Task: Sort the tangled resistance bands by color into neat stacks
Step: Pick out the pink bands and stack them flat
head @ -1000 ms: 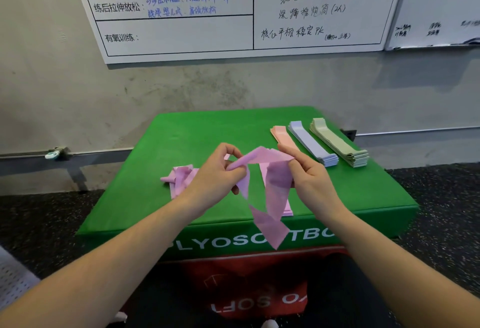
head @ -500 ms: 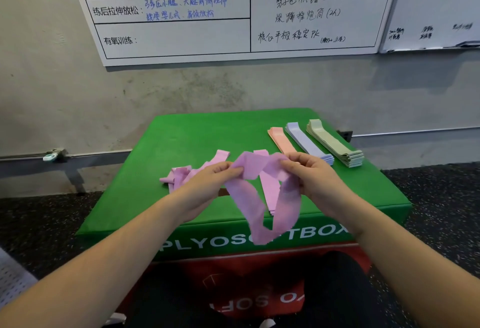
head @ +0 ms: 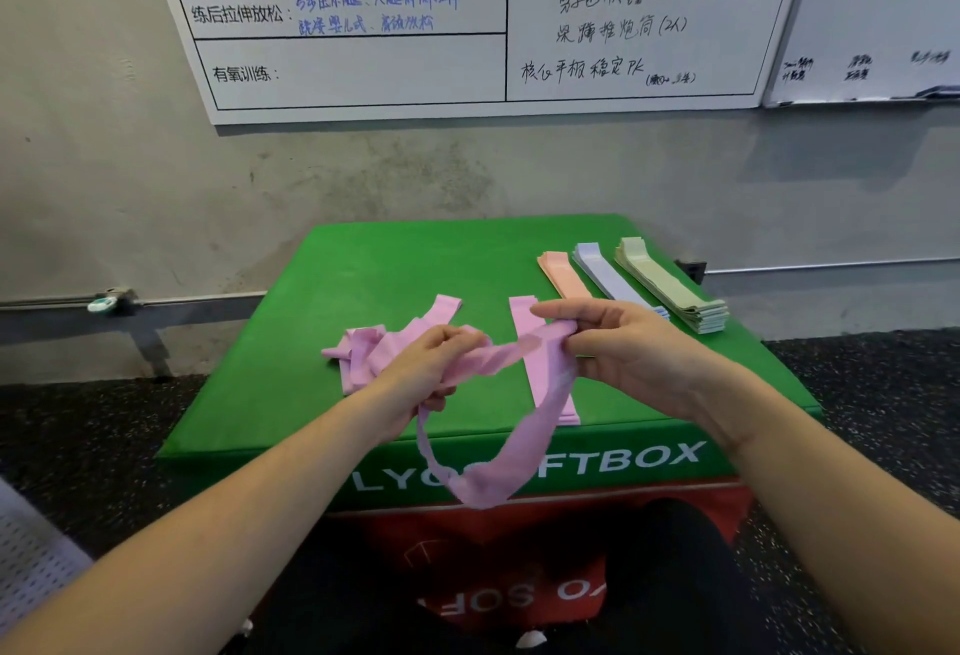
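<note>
— Centre of frame, over the green box [head: 322, 322]?
— Left hand [head: 431, 374] and right hand [head: 623, 348] each grasp one pink band [head: 498, 452]; its loop sags to lower centre.
— Others?
— Pink tangle [head: 363, 353] left of centre. Peach stack [head: 558, 272], lilac stack [head: 602, 272], green stack [head: 670, 291] at right of centre.

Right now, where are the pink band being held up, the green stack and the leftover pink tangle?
pink band [head: 511, 452]: head view, on the hanging loop below the hands.
green stack [head: 670, 285]: head view, on its top strip.
pink tangle [head: 358, 355]: head view, on the crumpled bands beside the left wrist.
</note>
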The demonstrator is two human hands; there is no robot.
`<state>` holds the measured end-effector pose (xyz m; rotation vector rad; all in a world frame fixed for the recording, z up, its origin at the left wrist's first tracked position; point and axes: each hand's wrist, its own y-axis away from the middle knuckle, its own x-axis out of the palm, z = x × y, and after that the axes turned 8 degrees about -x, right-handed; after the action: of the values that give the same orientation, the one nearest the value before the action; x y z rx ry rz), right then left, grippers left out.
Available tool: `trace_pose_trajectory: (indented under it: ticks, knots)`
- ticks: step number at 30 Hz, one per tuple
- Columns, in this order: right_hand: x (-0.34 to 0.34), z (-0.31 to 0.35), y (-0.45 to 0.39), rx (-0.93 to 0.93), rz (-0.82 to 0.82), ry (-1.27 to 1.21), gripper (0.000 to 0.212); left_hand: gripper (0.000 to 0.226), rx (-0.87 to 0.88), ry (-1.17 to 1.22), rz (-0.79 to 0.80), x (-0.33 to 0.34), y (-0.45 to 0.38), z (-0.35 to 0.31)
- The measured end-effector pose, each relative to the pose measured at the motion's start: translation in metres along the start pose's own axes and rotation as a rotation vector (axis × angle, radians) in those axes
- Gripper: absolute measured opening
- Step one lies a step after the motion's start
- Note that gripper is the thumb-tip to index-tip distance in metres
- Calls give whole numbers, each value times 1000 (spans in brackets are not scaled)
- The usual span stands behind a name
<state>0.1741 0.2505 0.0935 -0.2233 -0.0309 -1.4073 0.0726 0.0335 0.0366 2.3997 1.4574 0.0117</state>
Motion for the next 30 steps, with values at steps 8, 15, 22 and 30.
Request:
trace_pose_trajectory:
  ticks: [8, 15, 22, 30]
  knots:
    - [13, 13, -5, -33, -25, 260, 19, 29, -18, -184, 39, -1, -6, 10]
    - [23, 18, -11, -128, 8, 543, 20, 54, 181, -120, -8, 11, 3, -4]
    - [25, 19, -20, -323, -56, 692, 21, 34, 349, 117, 154, 39, 24, -23]
    - [14, 18, -16, -372, -93, 748, 21, 30, 412, 157, 126, 60, 32, -21]
